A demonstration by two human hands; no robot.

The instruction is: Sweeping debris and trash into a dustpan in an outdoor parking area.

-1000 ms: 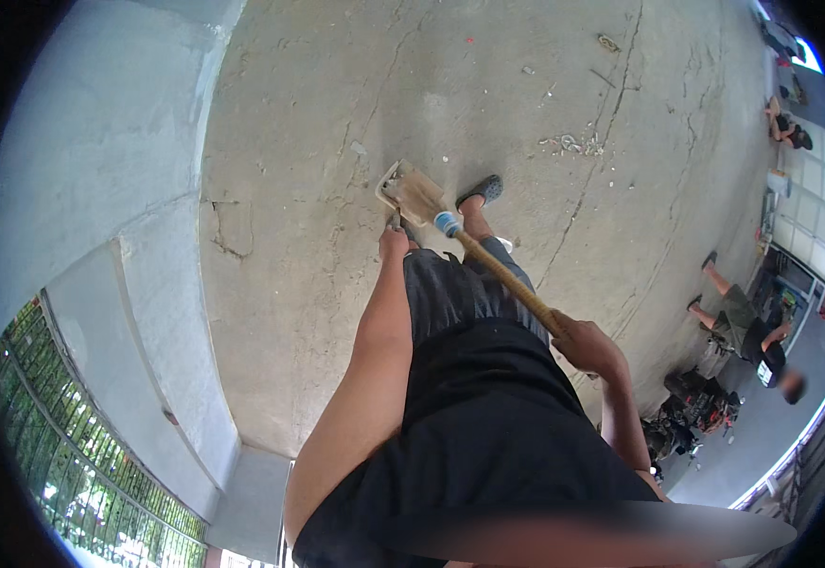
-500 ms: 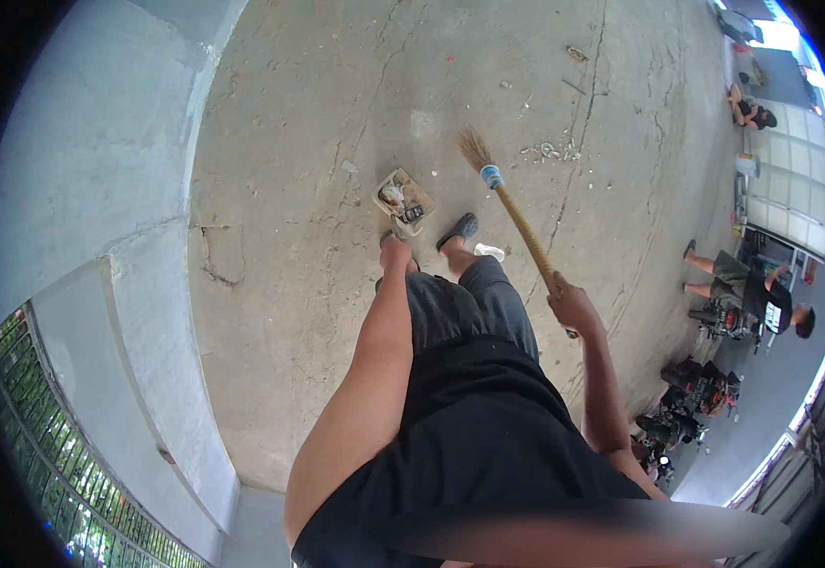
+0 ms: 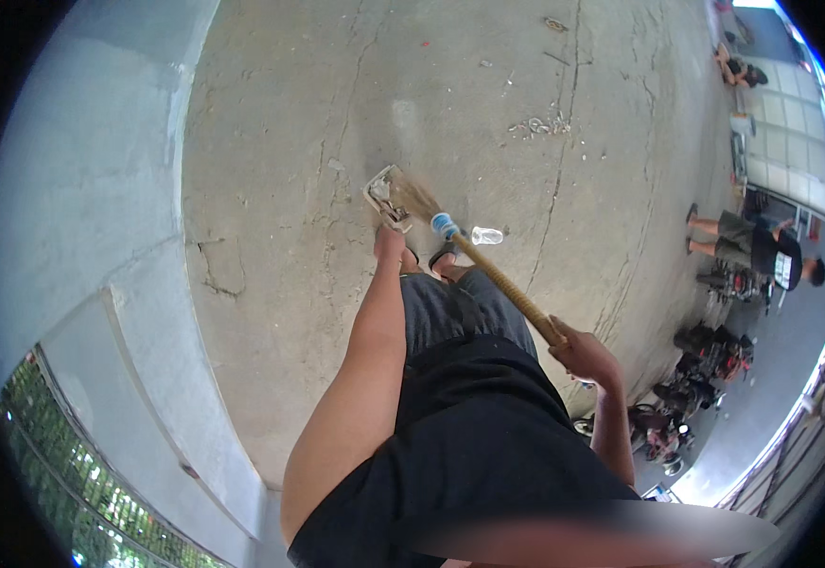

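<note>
My right hand [image 3: 587,356] is closed around the upper handle of a broom [image 3: 500,276]. A blue-and-white band sits where the handle meets the straw bristles [image 3: 414,198], which are smeared by motion. Those bristles reach over the right side of a shallow beige plastic container [image 3: 372,194] in front of my feet. My left hand [image 3: 390,242] is closed on the near edge of that container, fingers partly hidden. Debris lies in it, partly covered by the bristles. A clear plastic cup [image 3: 487,236] lies on its side right of my feet.
A heap of small litter [image 3: 540,125] lies farther off on the cracked concrete floor [image 3: 280,123]. A pale wall [image 3: 91,161] runs along the left. On the right are a standing person [image 3: 763,251], another person [image 3: 740,69] farther away and parked motorcycles [image 3: 706,355].
The broom has swung left, bringing its bristles from the bare floor to the container. The container appears tilted more steeply, still in my left hand. The cup has turned.
</note>
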